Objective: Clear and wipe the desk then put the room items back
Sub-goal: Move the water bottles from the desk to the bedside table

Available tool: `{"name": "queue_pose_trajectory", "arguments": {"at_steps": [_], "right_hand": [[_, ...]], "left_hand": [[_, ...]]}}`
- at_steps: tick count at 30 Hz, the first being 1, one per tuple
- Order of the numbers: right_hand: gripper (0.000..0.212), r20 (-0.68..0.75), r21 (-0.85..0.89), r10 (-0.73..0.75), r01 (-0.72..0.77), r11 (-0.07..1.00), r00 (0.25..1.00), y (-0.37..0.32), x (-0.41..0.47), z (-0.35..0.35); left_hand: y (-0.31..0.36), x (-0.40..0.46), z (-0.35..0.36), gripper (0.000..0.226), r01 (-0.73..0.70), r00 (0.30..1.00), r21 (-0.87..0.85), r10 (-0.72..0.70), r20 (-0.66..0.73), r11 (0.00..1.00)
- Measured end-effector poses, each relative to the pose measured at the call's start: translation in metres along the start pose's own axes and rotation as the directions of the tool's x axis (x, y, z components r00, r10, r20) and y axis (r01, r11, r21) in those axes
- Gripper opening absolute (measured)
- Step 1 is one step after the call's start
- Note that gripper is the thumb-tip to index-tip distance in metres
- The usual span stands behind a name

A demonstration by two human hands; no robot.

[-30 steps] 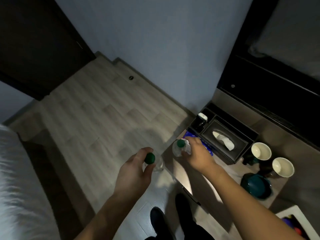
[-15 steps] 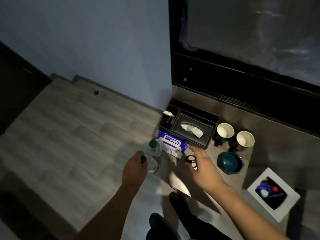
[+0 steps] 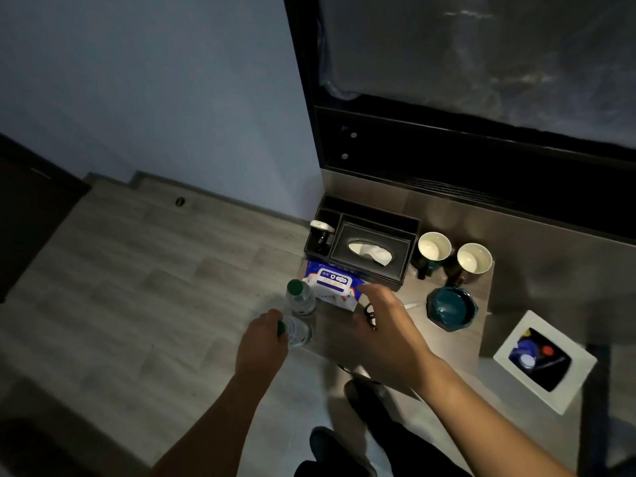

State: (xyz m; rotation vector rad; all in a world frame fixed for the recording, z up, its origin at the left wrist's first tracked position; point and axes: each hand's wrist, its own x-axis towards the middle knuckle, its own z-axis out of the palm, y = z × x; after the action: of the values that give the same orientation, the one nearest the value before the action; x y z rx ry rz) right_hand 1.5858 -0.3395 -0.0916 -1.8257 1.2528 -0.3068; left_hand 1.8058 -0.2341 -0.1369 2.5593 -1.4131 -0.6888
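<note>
While I look down at the small desk [image 3: 406, 339], my left hand [image 3: 263, 346] is wrapped around the top of a water bottle [image 3: 298, 332] with a green cap. This bottle is at the near left corner of the desk. A second water bottle [image 3: 300, 297] with a green cap stands upright just behind it, with no hand on it.

My right hand [image 3: 385, 325] is over the desk with its fingers spread out and loose. It is holding nothing. It is just beside a blue and white pack of wipes [image 3: 332, 282]. A small black thing [image 3: 370, 309] peeks out from under my fingers, but I cannot tell what it is.

Behind the wipes is a dark tissue box [image 3: 371, 251] with a white tissue sticking out. It sits in a dark tray [image 3: 364, 210]. Two cups [image 3: 434, 249] stand side by side to the right of the box. A dark green bowl [image 3: 451, 306] sits in front of the cups. A white bin [image 3: 543, 361] is on the floor to the right.
</note>
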Motion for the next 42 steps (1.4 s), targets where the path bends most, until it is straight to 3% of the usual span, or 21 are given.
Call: {"name": "queue_pose_trajectory", "arguments": {"at_steps": [4, 8, 11, 14, 20, 24, 29, 35, 42], "right_hand": [[0.046, -0.015, -0.041, -0.042, 0.042, 0.998, 0.999, 0.005, -0.009, 0.001], [0.052, -0.011, -0.107, 0.007, -0.008, 0.994, 1.000, 0.002, -0.019, -0.001], [0.053, -0.021, -0.131, 0.006, -0.008, 0.991, 1.000, -0.005, -0.032, -0.001], [0.052, -0.063, -0.135, 0.003, -0.011, 0.991, 0.998, -0.018, -0.049, 0.000], [0.055, -0.267, -0.102, 0.080, -0.111, 0.989, 0.960, -0.040, -0.109, -0.018], [0.056, -0.402, -0.097, 0.147, -0.202, 0.975, 0.903, -0.037, -0.169, -0.048], [0.051, -0.607, -0.016, 0.217, -0.285, 0.959, 0.764, -0.014, -0.245, -0.084], [0.050, -0.779, 0.137, 0.348, -0.400, 0.906, 0.522, 0.052, -0.375, -0.140], [0.051, -0.867, 0.327, 0.467, -0.509, 0.797, 0.174, 0.157, -0.583, -0.189]], "left_hand": [[-0.001, 0.002, 0.003, 0.010, -0.027, 0.999, -0.001, 0.027, -0.032, 1.000], [0.005, 0.007, -0.003, 0.005, 0.009, 1.000, -0.031, -0.009, -0.005, 0.999], [0.003, 0.008, -0.012, 0.018, 0.016, 1.000, -0.062, -0.015, 0.015, 0.998], [0.001, 0.000, -0.021, 0.042, -0.076, 0.997, -0.066, 0.078, 0.026, 0.995], [0.036, -0.019, -0.043, 0.037, -0.309, 0.947, -0.054, 0.302, -0.111, 0.950], [0.092, -0.048, -0.049, 0.035, -0.562, 0.818, -0.044, 0.547, -0.179, 0.826], [0.181, -0.101, -0.040, 0.032, -0.810, 0.574, 0.027, 0.801, -0.171, 0.586], [0.312, -0.196, 0.016, 0.030, -0.953, 0.298, 0.015, 0.946, -0.128, 0.302], [0.484, -0.393, 0.122, 0.035, -0.995, -0.036, -0.095, 0.998, -0.055, -0.041]]}}
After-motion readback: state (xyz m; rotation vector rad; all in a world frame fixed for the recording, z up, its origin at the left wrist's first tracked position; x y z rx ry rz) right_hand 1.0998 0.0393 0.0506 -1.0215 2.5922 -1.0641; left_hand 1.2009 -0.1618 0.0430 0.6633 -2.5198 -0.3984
